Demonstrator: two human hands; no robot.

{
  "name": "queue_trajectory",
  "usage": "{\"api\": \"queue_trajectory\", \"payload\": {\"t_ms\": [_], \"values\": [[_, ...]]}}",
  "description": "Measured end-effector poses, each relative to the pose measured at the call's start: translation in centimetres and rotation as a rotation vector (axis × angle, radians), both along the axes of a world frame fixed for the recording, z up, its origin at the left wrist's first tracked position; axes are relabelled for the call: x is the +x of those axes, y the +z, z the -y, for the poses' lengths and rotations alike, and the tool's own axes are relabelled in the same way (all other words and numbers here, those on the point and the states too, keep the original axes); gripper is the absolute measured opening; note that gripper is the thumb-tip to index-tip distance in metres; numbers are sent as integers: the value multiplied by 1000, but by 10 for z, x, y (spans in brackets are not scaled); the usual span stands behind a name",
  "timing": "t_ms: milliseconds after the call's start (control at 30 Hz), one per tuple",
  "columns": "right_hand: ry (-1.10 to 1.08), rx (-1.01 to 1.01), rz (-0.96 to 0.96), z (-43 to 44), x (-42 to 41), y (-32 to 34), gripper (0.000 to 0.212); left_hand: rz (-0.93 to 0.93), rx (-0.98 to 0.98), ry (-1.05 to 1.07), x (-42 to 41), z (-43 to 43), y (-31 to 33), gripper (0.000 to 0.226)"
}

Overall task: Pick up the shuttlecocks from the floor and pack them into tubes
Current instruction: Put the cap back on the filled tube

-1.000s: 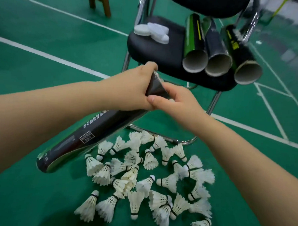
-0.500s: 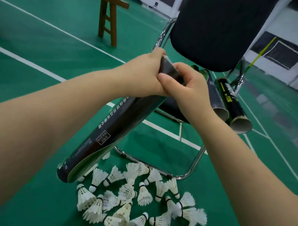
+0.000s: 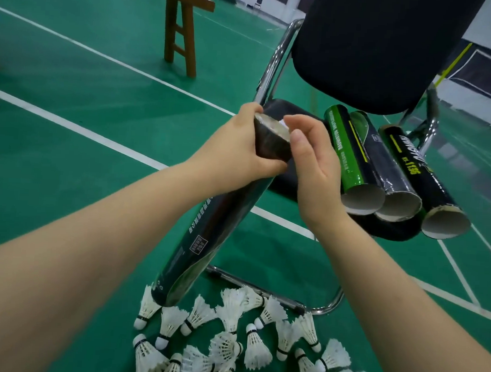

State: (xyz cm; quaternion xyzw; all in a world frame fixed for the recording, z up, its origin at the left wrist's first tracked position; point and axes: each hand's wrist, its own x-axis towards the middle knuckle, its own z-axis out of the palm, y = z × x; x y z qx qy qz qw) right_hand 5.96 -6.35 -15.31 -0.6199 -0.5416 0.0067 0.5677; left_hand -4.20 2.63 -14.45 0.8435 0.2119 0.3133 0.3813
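While the left hand [image 3: 240, 146] wraps its fingers and thumb round the upper end of a long dark cardboard tube with white print [image 3: 223, 227], the right hand [image 3: 315, 163] sits just beside the tube's open mouth, at three o'clock from it. Its fingers are loosely bent over the rim and its thumb tip is next to the tube wall. Nothing shows in its grasp, and I cannot tell whether the thumb actually touches. The tube slants down toward seven o'clock, its lower end hanging just over the nearest feathers.

Below the hands, at six o'clock, the white feather shuttlecocks with black-banded cork tips [image 3: 232, 340] lie in a loose heap on the green court floor with white lines [image 3: 74, 94].

At three o'clock from the hands stands a black padded chair with a chrome tube frame [image 3: 357, 50]. Three more tubes lie side by side on its seat, open ends facing the camera: a green one [image 3: 344, 153], a dark one [image 3: 380, 169] and a black one with yellow lettering [image 3: 416, 176].

Farther off, at eleven o'clock, stands a brown wooden bench [image 3: 180, 36].
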Motion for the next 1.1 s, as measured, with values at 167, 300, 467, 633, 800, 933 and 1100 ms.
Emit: {"api": "queue_trajectory", "payload": {"t_ms": [167, 300, 467, 633, 800, 933, 1100], "values": [[-167, 68, -109, -20, 36, -17, 22, 17, -29, 44, 22, -10, -11, 80], [-352, -103, -37, -34, 68, -25, 25, 31, -47, 83, 37, -14, -17, 75], [-575, -402, 136, -56, 98, -29, 47, 17, -73, 153, 48, -24, -25, 79], [-607, -561, 270, -69, 115, -37, 54, -5, -82, 182, 52, -30, -33, 80], [-609, -619, 433, -81, 123, -33, 49, -11, -97, 187, 54, -33, -38, 78], [-685, -633, 518, -89, 120, -34, 32, -5, -102, 191, 54, -34, -37, 78], [-776, -265, 402, -80, 114, -20, 29, 0, -93, 159, 50, -25, -37, 78]]}}
